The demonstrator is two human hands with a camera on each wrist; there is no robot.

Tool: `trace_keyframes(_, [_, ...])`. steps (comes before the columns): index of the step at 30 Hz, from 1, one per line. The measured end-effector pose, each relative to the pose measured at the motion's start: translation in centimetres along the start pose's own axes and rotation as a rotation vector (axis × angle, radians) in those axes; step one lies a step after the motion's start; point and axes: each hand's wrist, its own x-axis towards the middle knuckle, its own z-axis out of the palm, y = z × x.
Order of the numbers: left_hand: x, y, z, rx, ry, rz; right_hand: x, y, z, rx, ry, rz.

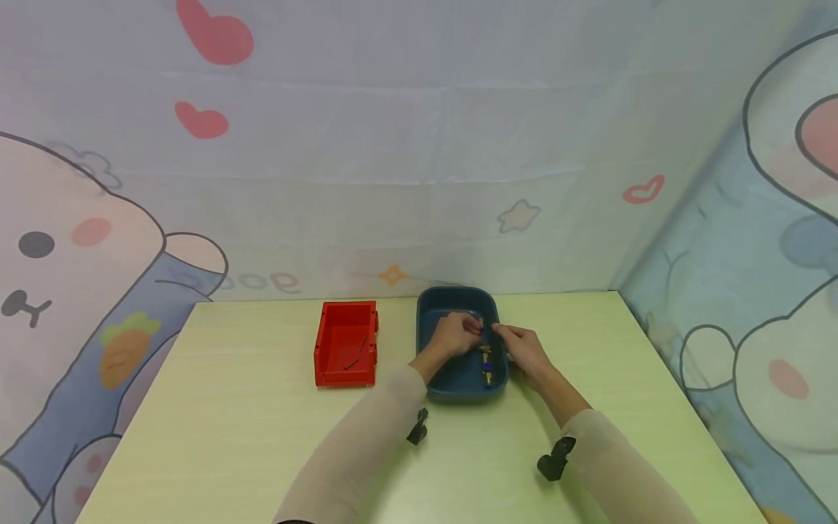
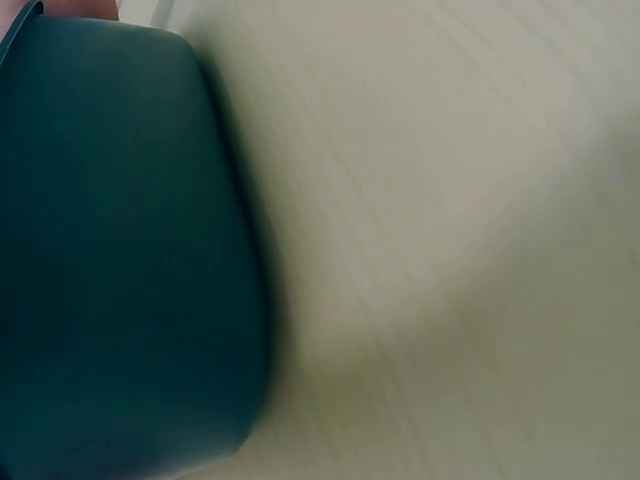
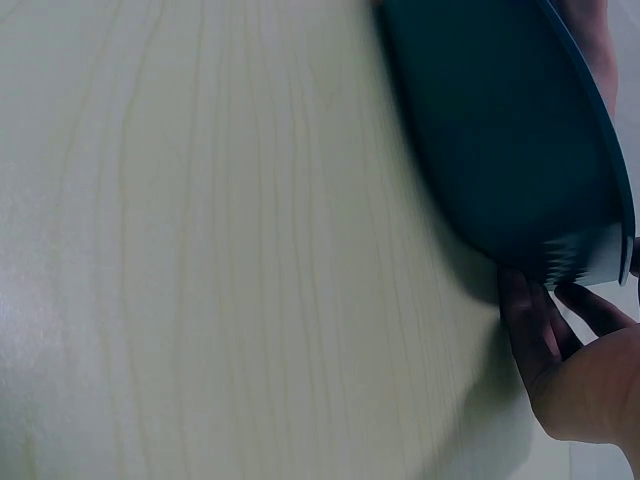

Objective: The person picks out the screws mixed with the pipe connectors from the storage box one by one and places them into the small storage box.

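Inside the blue plastic tray [image 1: 461, 386], my left hand [image 1: 455, 333] has its fingers bent and pinches a small part [image 1: 481, 322], too small to identify. Just below those fingertips lies a brass fitting with a blue middle [image 1: 487, 364], lengthwise along the tray's right side. My right hand [image 1: 526, 351] grips the tray's right wall, thumb at the rim. In the right wrist view, the fingers [image 3: 530, 325] of this hand press the outside of the tray wall [image 3: 510, 130]. The left wrist view shows mostly the tray's outer wall [image 2: 130, 250]; the left fingers are hidden there.
A red open-front bin [image 1: 330, 353] stands left of the tray, with a couple of thin metal pieces [image 1: 353, 360] in it. Both sit on a pale wooden table [image 1: 262, 407]. A printed cloth [image 1: 393, 145] hangs behind the table's far edge.
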Motion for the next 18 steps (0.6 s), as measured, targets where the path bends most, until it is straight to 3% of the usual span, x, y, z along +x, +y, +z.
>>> trace_keyframes(8, [-0.02, 0.24, 0.48, 0.026, -0.011, -0.001, -0.04, -0.07, 0.00, -0.002, 0.007, -0.002])
trace_keyframes(18, [-0.13, 0.00, 0.59, 0.135, -0.044, 0.066, 0.04, 0.12, 0.01, -0.019, 0.013, 0.001])
